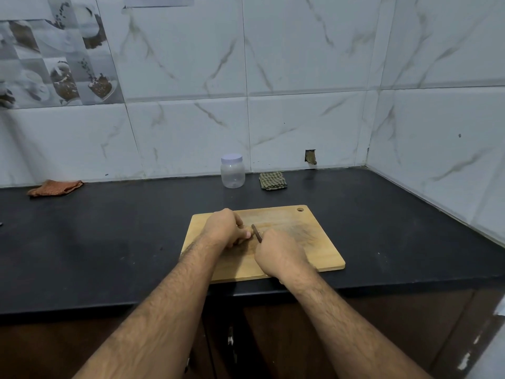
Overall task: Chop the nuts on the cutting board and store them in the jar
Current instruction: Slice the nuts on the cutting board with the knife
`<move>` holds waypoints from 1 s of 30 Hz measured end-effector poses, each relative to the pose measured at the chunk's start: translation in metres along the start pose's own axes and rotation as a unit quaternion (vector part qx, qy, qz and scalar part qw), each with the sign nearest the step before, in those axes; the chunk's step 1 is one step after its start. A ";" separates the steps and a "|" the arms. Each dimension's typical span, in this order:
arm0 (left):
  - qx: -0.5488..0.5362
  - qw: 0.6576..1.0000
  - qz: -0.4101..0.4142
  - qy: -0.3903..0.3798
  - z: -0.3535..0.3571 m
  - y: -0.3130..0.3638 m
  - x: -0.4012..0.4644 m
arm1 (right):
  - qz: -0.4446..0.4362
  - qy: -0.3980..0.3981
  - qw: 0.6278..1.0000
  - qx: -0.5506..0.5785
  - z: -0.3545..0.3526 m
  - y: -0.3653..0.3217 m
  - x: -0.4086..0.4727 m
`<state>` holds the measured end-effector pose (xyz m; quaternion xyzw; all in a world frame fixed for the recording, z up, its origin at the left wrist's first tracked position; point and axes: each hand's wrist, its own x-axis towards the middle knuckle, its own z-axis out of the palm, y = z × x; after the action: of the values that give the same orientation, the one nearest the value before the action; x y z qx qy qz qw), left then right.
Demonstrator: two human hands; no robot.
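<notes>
A wooden cutting board (314, 242) lies on the black counter near its front edge. My right hand (278, 255) grips a knife (256, 233) whose dark blade points away from me over the board's middle. My left hand (224, 228) rests on the board just left of the blade, fingers curled down over the nuts, which are hidden under them. A clear plastic jar (232, 173) with a pale lid stands closed at the back by the wall, well beyond the board.
A folded green checked cloth (273, 181) lies right of the jar. An orange cloth (54, 187) lies at the back left. The black counter (109, 242) ends at tiled walls behind and on the right. Dark cabinet doors sit below the front edge.
</notes>
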<state>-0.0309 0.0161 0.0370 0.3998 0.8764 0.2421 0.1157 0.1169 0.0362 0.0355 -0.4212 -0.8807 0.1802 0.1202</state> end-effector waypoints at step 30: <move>0.053 0.997 0.032 0.055 0.005 -0.011 -0.006 | 0.031 -0.001 0.997 -0.065 -0.012 0.010 -0.010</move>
<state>-0.0317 0.0073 0.0270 0.4189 0.8801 0.2204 0.0379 0.1343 0.0371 0.0413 -0.4548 -0.8773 0.1269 0.0863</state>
